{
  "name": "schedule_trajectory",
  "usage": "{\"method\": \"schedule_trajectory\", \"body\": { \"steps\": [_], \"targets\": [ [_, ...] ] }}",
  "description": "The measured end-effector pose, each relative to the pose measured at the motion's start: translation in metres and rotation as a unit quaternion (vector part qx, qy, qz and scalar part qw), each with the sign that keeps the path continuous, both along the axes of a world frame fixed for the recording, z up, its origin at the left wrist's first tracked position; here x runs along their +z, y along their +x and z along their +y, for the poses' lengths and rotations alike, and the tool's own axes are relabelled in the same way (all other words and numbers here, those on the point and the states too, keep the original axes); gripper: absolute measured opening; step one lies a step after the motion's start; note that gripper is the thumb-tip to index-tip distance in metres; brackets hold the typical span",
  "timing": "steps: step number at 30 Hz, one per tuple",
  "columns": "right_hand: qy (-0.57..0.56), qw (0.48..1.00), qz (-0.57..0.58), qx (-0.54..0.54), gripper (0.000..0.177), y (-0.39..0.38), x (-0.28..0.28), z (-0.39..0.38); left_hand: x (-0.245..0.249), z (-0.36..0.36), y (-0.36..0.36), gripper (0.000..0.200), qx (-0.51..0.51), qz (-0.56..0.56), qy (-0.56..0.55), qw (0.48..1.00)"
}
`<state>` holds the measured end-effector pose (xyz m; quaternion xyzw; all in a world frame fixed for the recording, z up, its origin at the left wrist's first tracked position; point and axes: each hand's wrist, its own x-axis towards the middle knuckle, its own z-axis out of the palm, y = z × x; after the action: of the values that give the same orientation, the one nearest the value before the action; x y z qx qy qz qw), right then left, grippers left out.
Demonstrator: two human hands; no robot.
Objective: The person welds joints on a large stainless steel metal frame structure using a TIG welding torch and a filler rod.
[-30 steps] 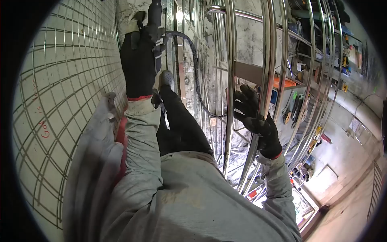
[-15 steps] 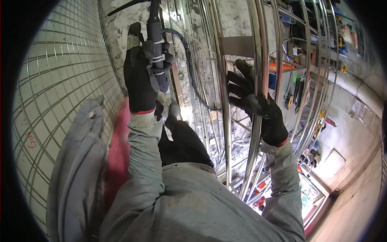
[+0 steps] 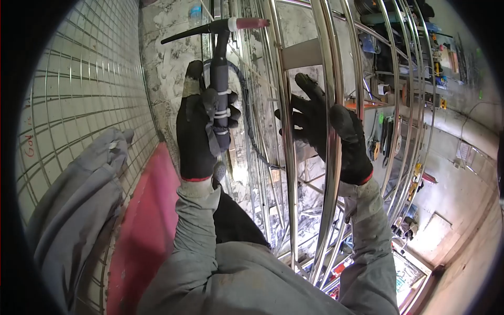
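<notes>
My left hand (image 3: 197,137), in a black glove with a red cuff edge, is wrapped round the handle of a TIG welding torch (image 3: 219,65). The torch stands upright in the view, its reddish nozzle (image 3: 252,23) pointing right and its black back cap left. White ties bind the handle, and a dark cable (image 3: 245,105) hangs beside it. My right hand (image 3: 350,147), gloved alike, rests at a shiny metal tube (image 3: 329,58). Its thumb is in front of the tube and its spread fingers reach behind, toward a second tube (image 3: 288,157). A flat plate (image 3: 303,54) joins these tubes.
A wire mesh panel (image 3: 94,63) lines the left side, with grey cloth (image 3: 79,189) and a red sheet (image 3: 144,226) near it. More tubes (image 3: 386,47) rise at right. Behind them are shelves with tools (image 3: 388,134) and a pale wall (image 3: 441,210).
My left hand has shifted right and slightly down in view with the torch, whose head now shows whole. My right hand's spread fingers have moved left behind the tubes. The view has shifted a little.
</notes>
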<state>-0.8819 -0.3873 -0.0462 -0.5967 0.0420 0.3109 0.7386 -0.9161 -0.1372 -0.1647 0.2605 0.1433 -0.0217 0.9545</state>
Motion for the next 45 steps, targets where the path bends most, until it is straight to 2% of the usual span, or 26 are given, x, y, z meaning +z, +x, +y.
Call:
{"method": "schedule_trajectory", "body": {
  "steps": [1,3,8,12,16,17,20,21,24,25,28,30,32,37,40,42,45],
  "targets": [
    [0.022,1.000,0.015,0.012,0.072,0.002,-0.005,-0.003,0.008,-0.004,-0.002,0.069,0.002,-0.027,-0.013,1.000],
    [0.060,0.997,0.038,0.035,0.074,0.011,-0.009,-0.006,0.010,-0.010,-0.006,0.069,-0.013,-0.013,-0.011,1.000],
    [0.025,0.998,0.027,0.048,0.085,0.014,0.003,0.005,0.003,-0.028,-0.005,0.069,-0.019,0.008,-0.034,0.999],
    [0.025,0.998,0.011,0.057,0.092,0.016,-0.002,0.008,-0.002,-0.033,-0.002,0.069,-0.019,-0.029,-0.058,0.998],
    [0.012,0.996,0.019,0.082,0.100,0.019,0.002,0.013,-0.003,-0.035,-0.004,0.056,-0.020,-0.003,-0.043,0.999],
    [0.000,0.996,0.012,0.091,0.102,0.020,0.001,0.013,0.004,-0.037,-0.004,0.041,0.008,0.017,-0.091,0.996],
    [-0.023,0.994,0.002,0.105,0.104,0.021,0.000,0.014,0.007,-0.045,-0.005,0.047,0.024,0.004,-0.065,0.998],
    [-0.023,0.994,0.004,0.104,0.104,0.021,0.001,0.016,0.001,-0.049,-0.005,0.051,0.022,0.008,-0.095,0.995],
    [-0.022,0.995,0.019,0.097,0.104,0.020,0.005,0.017,-0.006,-0.050,-0.009,0.048,0.014,-0.051,-0.087,0.995],
    [-0.023,0.995,0.022,0.095,0.104,0.019,0.006,0.018,-0.004,-0.053,-0.008,0.047,0.028,-0.026,-0.097,0.995],
    [-0.034,0.996,0.024,0.082,0.104,0.019,0.009,0.021,-0.004,-0.055,0.000,0.046,0.020,-0.036,-0.055,0.998],
    [-0.053,0.996,0.008,0.075,0.104,0.019,0.009,0.025,0.002,-0.058,0.005,0.046,0.047,-0.042,-0.072,0.995],
    [-0.006,0.996,0.033,0.079,0.121,0.020,0.009,0.021,-0.002,-0.063,0.008,0.046,0.035,-0.064,-0.077,0.994],
    [-0.024,0.995,0.020,0.092,0.120,0.021,0.012,0.026,-0.001,-0.065,0.013,0.050,0.063,-0.069,-0.062,0.994],
    [-0.065,0.994,0.020,0.090,0.121,0.022,0.012,0.026,0.000,-0.062,0.013,0.050,0.034,-0.054,-0.029,0.998],
    [0.038,0.994,0.038,0.098,0.122,0.026,0.004,0.017,0.002,-0.062,0.014,0.050,0.035,-0.060,-0.030,0.997],
    [0.031,0.994,0.036,0.099,0.122,0.026,0.005,0.017,0.000,-0.064,0.014,0.049,0.026,-0.053,-0.029,0.998]
  ]
}}
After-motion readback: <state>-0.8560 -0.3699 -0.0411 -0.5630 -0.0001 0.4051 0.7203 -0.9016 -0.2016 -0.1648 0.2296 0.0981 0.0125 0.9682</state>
